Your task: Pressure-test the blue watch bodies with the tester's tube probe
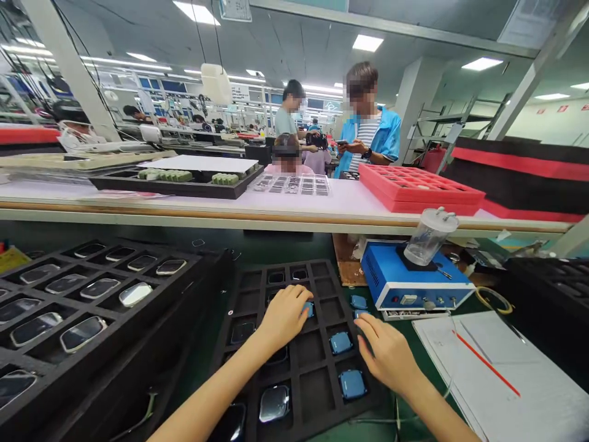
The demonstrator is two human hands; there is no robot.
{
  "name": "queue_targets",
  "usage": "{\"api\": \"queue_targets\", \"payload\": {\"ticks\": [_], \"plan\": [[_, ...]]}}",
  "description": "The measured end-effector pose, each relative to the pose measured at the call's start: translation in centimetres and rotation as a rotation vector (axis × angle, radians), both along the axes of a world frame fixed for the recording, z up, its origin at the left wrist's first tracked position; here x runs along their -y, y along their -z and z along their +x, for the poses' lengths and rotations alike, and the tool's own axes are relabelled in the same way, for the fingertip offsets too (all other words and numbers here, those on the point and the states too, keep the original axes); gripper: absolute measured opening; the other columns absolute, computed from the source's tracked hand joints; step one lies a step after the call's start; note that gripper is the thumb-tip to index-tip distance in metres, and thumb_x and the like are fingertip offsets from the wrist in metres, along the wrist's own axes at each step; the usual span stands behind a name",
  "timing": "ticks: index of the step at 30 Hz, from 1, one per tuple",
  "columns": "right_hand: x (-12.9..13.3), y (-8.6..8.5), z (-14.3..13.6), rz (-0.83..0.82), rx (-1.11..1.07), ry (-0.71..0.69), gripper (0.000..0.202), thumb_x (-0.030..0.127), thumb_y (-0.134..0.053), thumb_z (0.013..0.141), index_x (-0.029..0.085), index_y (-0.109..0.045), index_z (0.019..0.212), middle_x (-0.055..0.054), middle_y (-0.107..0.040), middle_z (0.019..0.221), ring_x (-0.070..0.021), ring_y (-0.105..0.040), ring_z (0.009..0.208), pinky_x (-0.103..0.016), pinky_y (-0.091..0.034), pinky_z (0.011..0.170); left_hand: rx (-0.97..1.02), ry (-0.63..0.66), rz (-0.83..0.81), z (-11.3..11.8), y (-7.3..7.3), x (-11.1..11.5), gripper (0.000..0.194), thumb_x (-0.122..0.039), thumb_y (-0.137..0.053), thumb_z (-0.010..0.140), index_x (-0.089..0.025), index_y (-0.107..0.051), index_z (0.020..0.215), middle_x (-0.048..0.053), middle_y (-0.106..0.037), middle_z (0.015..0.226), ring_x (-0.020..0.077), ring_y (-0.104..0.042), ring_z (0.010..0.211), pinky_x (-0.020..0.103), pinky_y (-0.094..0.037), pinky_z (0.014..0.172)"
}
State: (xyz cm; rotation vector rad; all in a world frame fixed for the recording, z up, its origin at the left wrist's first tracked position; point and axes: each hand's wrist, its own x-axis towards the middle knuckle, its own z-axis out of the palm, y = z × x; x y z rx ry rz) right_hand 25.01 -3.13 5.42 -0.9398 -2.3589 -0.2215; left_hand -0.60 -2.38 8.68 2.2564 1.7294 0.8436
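A black foam tray [301,362] with square pockets lies in front of me, holding dark glass-faced pieces [275,403] on its left side and blue pieces [352,384] on its right. My left hand [286,314] is over the tray's upper middle, its fingers closed round a blue piece [310,309] that shows partly beneath them. Just past the tray's right edge, my right hand [384,350] has its fingertips at a blue piece [361,314] on the green surface. Another blue piece [358,301] lies just behind that one.
On the left stands a larger black tray [133,325] of glass pieces. A blue box [414,282] carries a clear cup [430,236]; papers [510,368] with a red stick lie at right. Red foam trays [418,187] rest on the shelf [285,222]. People are beyond.
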Motion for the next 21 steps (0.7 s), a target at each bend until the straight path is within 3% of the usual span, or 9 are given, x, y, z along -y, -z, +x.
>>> {"api": "queue_targets", "payload": {"ticks": [3,6,11,15,18,21], "plan": [[0.6,1.8,0.9,-0.090,0.041,0.016,0.026,0.015,-0.040,0.087,0.015,-0.054,0.108,-0.011,-0.063,0.106,-0.0231,-0.063,0.088,-0.034,-0.052,0.073,-0.204,-0.003,-0.077,0.0,2.0,-1.2,0.031,-0.012,-0.064,0.069,-0.020,-0.061,0.099,0.007,-0.061,0.100,0.0275,-0.055,0.095,0.039,-0.042,0.084],[1.1,3.1,2.2,-0.087,0.019,0.046,0.023,0.015,-0.038,0.088,0.016,-0.055,0.104,-0.011,-0.064,0.101,-0.0223,-0.064,0.084,-0.033,-0.052,0.070,-0.327,-0.009,-0.135,0.1,3.1,-2.0,0.033,-0.014,-0.066,0.068,-0.018,-0.060,0.101,0.009,-0.060,0.101,0.0289,-0.054,0.097,0.038,-0.042,0.084],[1.8,4.1,3.9,-0.004,-0.052,0.071,0.021,0.012,-0.040,0.087,0.014,-0.055,0.102,-0.012,-0.064,0.098,-0.0219,-0.064,0.080,-0.033,-0.053,0.066,-0.406,0.003,-0.166,-0.2,2.8,-2.5,0.024,-0.016,-0.065,0.070,-0.017,-0.063,0.094,0.010,-0.060,0.098,0.0284,-0.056,0.097,0.034,-0.047,0.076],[3.8,4.3,5.0,0.077,-0.173,0.115,0.021,0.009,-0.045,0.084,0.013,-0.055,0.101,-0.014,-0.065,0.097,-0.0232,-0.064,0.085,-0.036,-0.055,0.071,-0.358,-0.038,-0.116,-0.1,1.7,-3.5,0.028,-0.022,-0.058,0.077,-0.015,-0.061,0.104,0.010,-0.061,0.100,0.0268,-0.058,0.095,0.034,-0.047,0.078],[5.6,4.5,5.4,0.117,-0.252,0.127,0.022,0.006,-0.047,0.081,0.013,-0.056,0.100,-0.014,-0.067,0.094,-0.0230,-0.065,0.085,-0.034,-0.056,0.071,-0.298,0.000,-0.071,2.2,1.0,-5.5,0.034,-0.029,-0.055,0.081,-0.019,-0.055,0.114,0.007,-0.061,0.109,0.0223,-0.058,0.100,0.030,-0.046,0.084],[6.7,5.0,5.3,0.172,-0.222,0.112,0.025,0.003,-0.050,0.076,0.015,-0.058,0.097,-0.012,-0.069,0.089,-0.0218,-0.067,0.077,-0.030,-0.057,0.066,-0.279,0.088,-0.068,6.1,1.1,-8.6,0.040,-0.030,-0.059,0.080,-0.020,-0.051,0.117,0.005,-0.061,0.113,0.0200,-0.057,0.104,0.027,-0.044,0.088]]}}
